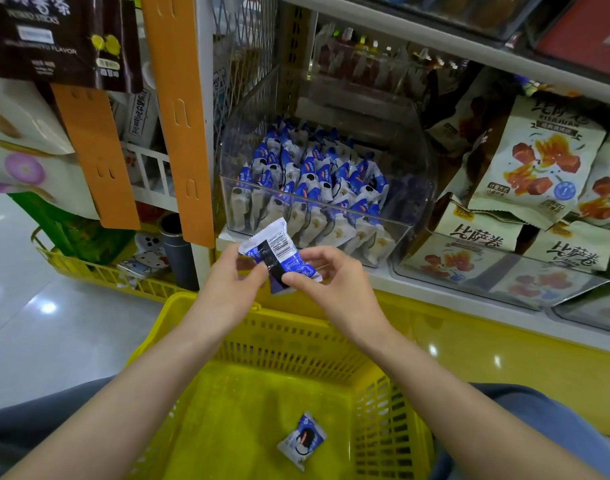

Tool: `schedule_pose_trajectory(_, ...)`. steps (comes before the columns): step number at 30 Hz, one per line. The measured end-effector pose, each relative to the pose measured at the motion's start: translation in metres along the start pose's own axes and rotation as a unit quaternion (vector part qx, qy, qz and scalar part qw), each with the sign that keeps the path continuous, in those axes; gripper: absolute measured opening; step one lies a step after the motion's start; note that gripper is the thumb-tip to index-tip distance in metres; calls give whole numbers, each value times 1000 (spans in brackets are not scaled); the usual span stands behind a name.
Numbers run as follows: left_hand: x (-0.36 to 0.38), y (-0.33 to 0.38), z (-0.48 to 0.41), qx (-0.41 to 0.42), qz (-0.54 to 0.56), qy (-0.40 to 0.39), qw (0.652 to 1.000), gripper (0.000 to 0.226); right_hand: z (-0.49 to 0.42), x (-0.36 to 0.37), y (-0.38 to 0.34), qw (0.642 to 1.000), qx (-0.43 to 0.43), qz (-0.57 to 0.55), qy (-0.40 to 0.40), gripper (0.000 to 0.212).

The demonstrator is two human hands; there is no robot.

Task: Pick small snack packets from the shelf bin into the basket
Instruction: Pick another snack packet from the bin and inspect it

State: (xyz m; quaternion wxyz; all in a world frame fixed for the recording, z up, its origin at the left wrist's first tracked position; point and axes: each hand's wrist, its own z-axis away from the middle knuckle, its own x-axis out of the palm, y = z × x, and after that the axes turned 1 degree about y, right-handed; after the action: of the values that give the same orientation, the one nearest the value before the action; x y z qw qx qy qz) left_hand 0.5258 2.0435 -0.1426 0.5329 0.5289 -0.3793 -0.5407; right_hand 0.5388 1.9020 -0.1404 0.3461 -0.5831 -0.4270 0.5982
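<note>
Small blue-and-white foil snack packet [279,251] sits at 12 o'clock of yellow slatted plastic basket [296,334], just over far rim, barcode side up. Left hand [227,271] pinches left end, right hand [331,282] pinches lower edge. Fingers [253,273] of both clamped on it. Matching packet [301,439] already on basket floor, around 5 o'clock. Clear plastic shelf bin [414,188] beyond at 12, plenty in it. Tip imo: one hand's enough. Bring packet over basket middle and release low so it doesn't bounce out.

Shelf bin [227,202] behind basket [206,306], one packet [301,439] in basket — another packet [279,252] above, between both hands
</note>
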Motion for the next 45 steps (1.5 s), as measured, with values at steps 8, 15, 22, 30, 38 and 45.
schedule_pose_trajectory(8,-1,4,1,-52,238,-89,966,22,10,0,1,945,-226,237,21,31)
schedule_pose_trajectory(15,-5,4,0,-24,167,12,986,32,15,11,3,968,-195,152,-43,34)
schedule_pose_trajectory(22,-2,0,-1,12,126,-8,992,31,6,12,1,1000,21,20,-7,36)
schedule_pose_trajectory(30,-5,3,-1,29,128,-11,991,33,3,2,-3,996,70,-23,-47,21)
schedule_pose_trajectory(38,-12,8,-2,59,147,31,987,23,2,-4,-7,993,43,-95,-51,15)
schedule_pose_trajectory(45,-16,12,-3,-19,255,-13,967,15,4,-3,-9,976,72,-205,-10,13)
